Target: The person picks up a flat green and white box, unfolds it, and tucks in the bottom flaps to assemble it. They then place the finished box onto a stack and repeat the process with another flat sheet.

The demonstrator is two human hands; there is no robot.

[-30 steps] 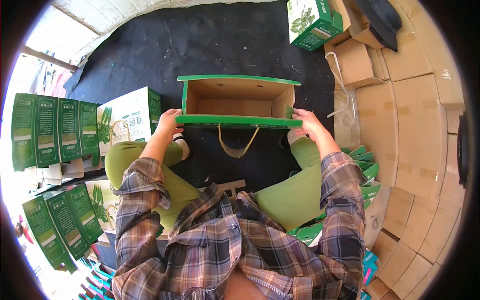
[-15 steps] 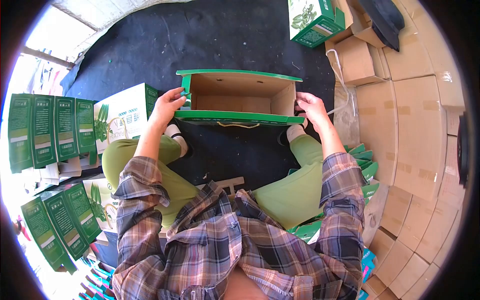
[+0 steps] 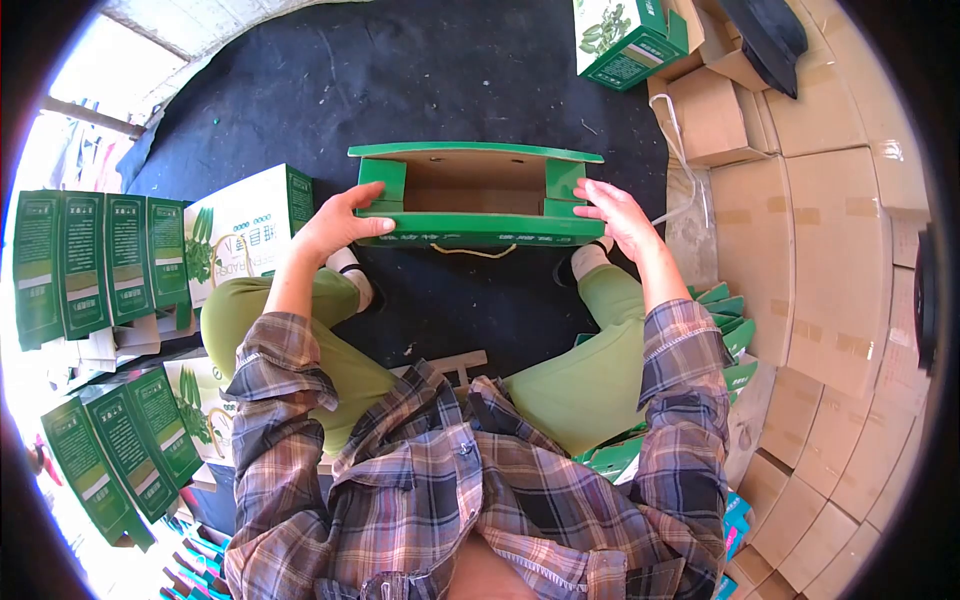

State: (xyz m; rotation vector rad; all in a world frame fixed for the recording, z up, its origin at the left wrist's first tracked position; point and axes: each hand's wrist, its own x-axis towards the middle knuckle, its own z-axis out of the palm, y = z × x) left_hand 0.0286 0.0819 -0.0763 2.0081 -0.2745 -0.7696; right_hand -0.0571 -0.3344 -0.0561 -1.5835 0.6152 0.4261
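A green carton (image 3: 480, 226) with an open top and brown inside stands on the dark sheet between my feet, a rope handle hanging on its near side. Both its short end flaps are folded inward over the opening. My left hand (image 3: 345, 218) is at the left end, fingers on the left flap (image 3: 391, 184) and thumb apart near the front edge. At the right end, my right hand (image 3: 612, 212) has its fingers spread and touching the right flap (image 3: 566, 180). The long far flap and near flap stand outward.
Green and white cartons (image 3: 245, 235) stand in rows at the left. Brown cardboard boxes (image 3: 835, 270) are stacked along the right. Another printed carton (image 3: 635, 55) sits at the upper right beside a black object (image 3: 768, 40). Folded green cartons (image 3: 735, 335) lie by my right knee.
The two short end flaps have been folded inward over the carton's opening. My hands have moved from the carton's ends onto these flaps, and the right hand's fingers have spread.
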